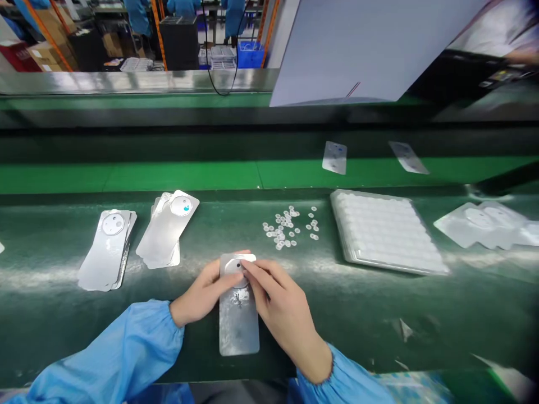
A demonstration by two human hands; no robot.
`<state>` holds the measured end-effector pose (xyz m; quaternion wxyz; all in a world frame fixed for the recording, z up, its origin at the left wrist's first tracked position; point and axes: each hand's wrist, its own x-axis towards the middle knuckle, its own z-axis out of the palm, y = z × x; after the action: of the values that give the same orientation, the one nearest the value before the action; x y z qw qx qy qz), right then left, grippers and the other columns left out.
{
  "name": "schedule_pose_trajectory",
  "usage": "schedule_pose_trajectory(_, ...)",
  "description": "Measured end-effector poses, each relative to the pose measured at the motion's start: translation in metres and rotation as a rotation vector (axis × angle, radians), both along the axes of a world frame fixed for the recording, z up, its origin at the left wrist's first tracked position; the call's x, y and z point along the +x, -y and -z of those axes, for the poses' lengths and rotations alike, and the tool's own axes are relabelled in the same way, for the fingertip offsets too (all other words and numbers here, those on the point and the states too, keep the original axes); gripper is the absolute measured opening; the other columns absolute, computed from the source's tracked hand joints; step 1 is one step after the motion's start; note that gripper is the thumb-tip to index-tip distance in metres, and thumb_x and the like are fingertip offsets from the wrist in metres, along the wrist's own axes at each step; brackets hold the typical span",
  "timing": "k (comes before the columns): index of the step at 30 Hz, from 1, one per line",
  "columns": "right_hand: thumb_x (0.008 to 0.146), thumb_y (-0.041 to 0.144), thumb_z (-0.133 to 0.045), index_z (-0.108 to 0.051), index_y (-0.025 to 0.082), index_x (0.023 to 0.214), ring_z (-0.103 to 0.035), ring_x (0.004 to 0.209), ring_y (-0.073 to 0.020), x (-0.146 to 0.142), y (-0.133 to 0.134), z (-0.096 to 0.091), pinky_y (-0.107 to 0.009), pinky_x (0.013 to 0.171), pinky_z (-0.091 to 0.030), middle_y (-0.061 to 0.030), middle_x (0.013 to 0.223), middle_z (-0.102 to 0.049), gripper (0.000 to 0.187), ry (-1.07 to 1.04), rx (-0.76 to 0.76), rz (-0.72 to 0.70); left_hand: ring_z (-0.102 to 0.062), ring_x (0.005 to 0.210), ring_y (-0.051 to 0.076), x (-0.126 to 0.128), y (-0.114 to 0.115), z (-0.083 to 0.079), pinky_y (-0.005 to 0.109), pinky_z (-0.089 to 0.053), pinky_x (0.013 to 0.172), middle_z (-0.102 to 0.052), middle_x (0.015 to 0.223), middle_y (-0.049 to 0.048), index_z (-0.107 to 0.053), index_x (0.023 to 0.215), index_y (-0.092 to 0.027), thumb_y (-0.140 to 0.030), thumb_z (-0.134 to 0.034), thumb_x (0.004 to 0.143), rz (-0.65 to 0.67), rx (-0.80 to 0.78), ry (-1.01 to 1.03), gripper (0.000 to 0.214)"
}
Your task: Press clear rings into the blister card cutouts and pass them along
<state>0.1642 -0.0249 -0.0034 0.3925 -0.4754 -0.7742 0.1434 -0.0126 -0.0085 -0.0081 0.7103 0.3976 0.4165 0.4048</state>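
A silvery phone back cover (pixel 239 328) with a round camera area at its top end is held upright in front of me. My left hand (pixel 206 292) grips its upper left edge, thumb lying across the front beside the camera area. The fingers of my right hand (pixel 280 300) are pinched together at the camera area, touching it near a small dark hole. Whatever lies between those fingertips is hidden. Beyond the hands, many small clear rings (pixel 284 227) lie scattered on the dark green bench (pixel 202 233).
Stacked phone back covers (pixel 103 252) lie at the left, beside another fanned stack (pixel 168 230). A clear tray with white rows (pixel 387 233) stands to the right, with more covers (pixel 480 224) past it. Two covers (pixel 335 157) rest on the green strip behind. A person (pixel 497 33) is at the upper right.
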Motion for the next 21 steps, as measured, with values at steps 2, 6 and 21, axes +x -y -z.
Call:
schedule_pose_trajectory(2,0.103,0.015,-0.051,-0.074,0.024,0.118,-0.073,0.088,-0.0209,0.001,-0.003,0.005,-0.033,0.077,-0.061,-0.0079,0.101,-0.075,0.029,0.039,0.004,-0.003,-0.064,0.123,0.03,-0.002,0.0,0.007,0.038,-0.048,0.107,-0.074,0.127,0.009,-0.072,0.131,-0.022,-0.043,-0.071,0.091,0.008,-0.08,0.086,0.046)
schedule_pose_trajectory(6,0.104,0.017,-0.051,-0.074,0.023,0.108,-0.072,0.086,-0.0199,0.001,0.0,0.009,-0.032,0.078,-0.06,-0.0079,0.099,-0.074,0.024,0.02,-0.038,0.015,-0.065,0.122,0.029,-0.002,0.001,0.013,0.039,-0.044,0.111,-0.074,0.128,0.008,-0.073,0.131,-0.022,-0.043,-0.068,0.093,0.015,-0.114,0.115,0.044)
schedule_pose_trajectory(21,0.078,0.053,-0.085,-0.065,0.024,0.077,-0.049,0.062,-0.0155,0.076,0.016,-0.01,-0.027,0.05,-0.043,-0.0013,0.072,-0.054,0.036,-0.999,-0.701,0.22,-0.076,0.103,0.036,0.0,-0.003,-0.007,0.044,-0.058,0.09,-0.079,0.109,0.0155,-0.064,0.136,-0.014,-0.036,-0.078,0.083,-0.028,-0.362,0.313,0.06)
